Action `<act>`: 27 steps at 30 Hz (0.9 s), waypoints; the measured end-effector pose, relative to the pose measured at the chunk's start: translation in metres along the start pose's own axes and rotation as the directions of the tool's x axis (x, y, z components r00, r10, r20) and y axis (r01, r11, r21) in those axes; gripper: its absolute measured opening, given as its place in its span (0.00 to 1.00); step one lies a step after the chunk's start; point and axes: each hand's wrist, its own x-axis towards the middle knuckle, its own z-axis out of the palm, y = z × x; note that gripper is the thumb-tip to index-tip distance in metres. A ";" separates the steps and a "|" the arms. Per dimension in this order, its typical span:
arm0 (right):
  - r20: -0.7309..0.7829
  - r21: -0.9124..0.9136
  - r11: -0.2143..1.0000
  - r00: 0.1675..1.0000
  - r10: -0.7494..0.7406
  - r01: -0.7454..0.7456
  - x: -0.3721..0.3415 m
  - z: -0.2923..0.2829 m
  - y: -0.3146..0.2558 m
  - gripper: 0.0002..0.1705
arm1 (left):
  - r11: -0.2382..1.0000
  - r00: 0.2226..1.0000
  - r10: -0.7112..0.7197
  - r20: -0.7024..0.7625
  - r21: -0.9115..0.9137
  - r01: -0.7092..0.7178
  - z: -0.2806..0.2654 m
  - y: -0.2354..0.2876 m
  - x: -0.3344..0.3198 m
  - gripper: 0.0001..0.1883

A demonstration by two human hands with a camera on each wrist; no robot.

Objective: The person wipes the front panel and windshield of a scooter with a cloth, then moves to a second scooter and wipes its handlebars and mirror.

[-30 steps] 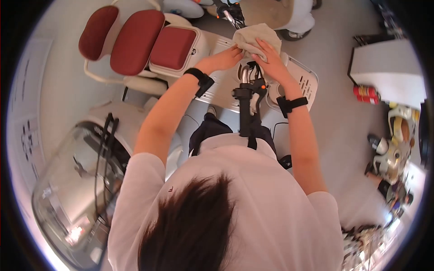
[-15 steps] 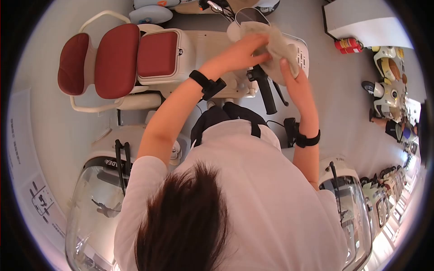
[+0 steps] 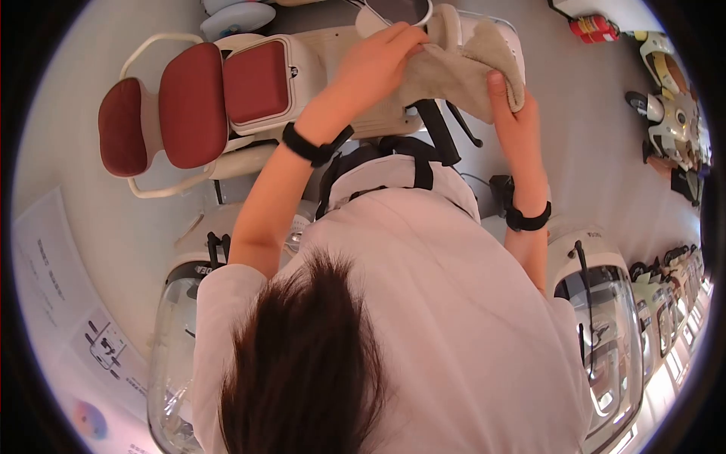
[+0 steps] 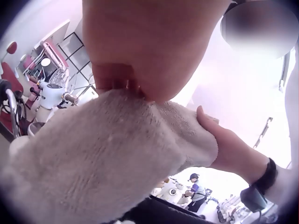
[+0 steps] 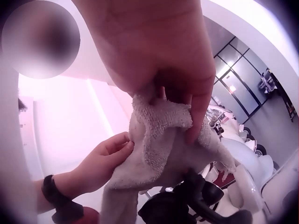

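A beige terry cloth [image 3: 461, 76] stretches between both hands above the handlebar of a cream scooter. My left hand [image 3: 378, 64] pinches its left end, fingertips bent over the edge. The right hand [image 3: 518, 125] grips the other end, thumb on top of the folded fabric. In the left wrist view the cloth [image 4: 93, 154] hangs in a broad sheet below the left hand [image 4: 145, 51]. From the right wrist, the cloth [image 5: 156, 140] looks bunched under the right hand [image 5: 159, 51]. A black handlebar grip [image 3: 439, 132] and brake lever [image 3: 465, 125] show just beneath the cloth.
A round mirror [image 3: 401, 9] stands beyond my left hand. The scooter's red seats [image 3: 195, 102] extend to the left. Windshielded vehicles stand behind me on both sides, one with a clear windshield [image 3: 605, 325]. A fire extinguisher [image 3: 594, 29] is at the far right.
The cloth, bunched over the front of the handlebar at first, has been lifted and spread between the hands. My right hand has come back toward the body, and the view has turned.
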 end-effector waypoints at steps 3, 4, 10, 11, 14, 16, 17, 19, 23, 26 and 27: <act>0.023 0.016 0.999 0.999 0.042 -0.042 -0.015 -0.007 0.003 0.26 | 0.999 0.998 -0.032 0.055 0.022 0.030 -0.006 0.019 -0.008 0.07; 0.041 0.038 0.999 0.999 -0.019 0.017 -0.020 -0.006 0.006 0.26 | 0.997 0.994 -0.059 0.096 0.058 0.054 -0.005 0.024 -0.011 0.08; 0.108 -0.129 0.964 0.970 -0.219 0.232 -0.040 0.008 0.047 0.20 | 0.963 0.917 0.199 0.346 0.104 -0.248 0.022 0.024 -0.029 0.14; 0.081 -0.129 0.970 0.977 -0.198 0.207 -0.043 0.009 0.048 0.20 | 0.961 0.905 0.219 0.365 0.079 -0.264 0.025 0.022 -0.027 0.14; 0.047 -0.140 0.990 0.999 -0.021 0.027 -0.061 0.017 0.053 0.16 | 0.937 0.853 0.309 0.420 0.019 -0.348 0.029 0.023 -0.027 0.17; -0.071 -0.228 0.971 0.993 -0.093 0.074 -0.069 0.018 0.063 0.15 | 0.929 0.803 0.358 0.476 -0.095 -0.358 0.029 0.028 -0.021 0.19; -0.105 -0.210 0.977 0.992 -0.069 0.046 -0.076 0.016 0.064 0.15 | 0.925 0.790 0.370 0.488 -0.112 -0.364 0.030 0.029 -0.022 0.19; -0.181 -0.174 0.984 0.983 0.009 -0.041 -0.089 0.013 0.061 0.15 | 0.889 0.692 0.454 0.562 -0.226 -0.399 0.034 0.032 -0.022 0.22; -0.306 -0.221 0.966 0.950 0.059 -0.131 -0.105 0.020 0.045 0.15 | 0.839 0.638 0.535 0.554 -0.261 -0.477 0.037 0.027 -0.024 0.23; -0.352 -0.279 0.957 0.936 -0.024 -0.081 -0.108 0.035 0.027 0.14 | 0.830 0.614 0.554 0.562 -0.321 -0.456 0.032 0.014 -0.021 0.20; -0.384 -0.276 0.960 0.921 -0.063 -0.049 -0.107 0.043 0.019 0.14 | 0.842 0.598 0.537 0.595 -0.340 -0.418 0.028 0.008 -0.021 0.18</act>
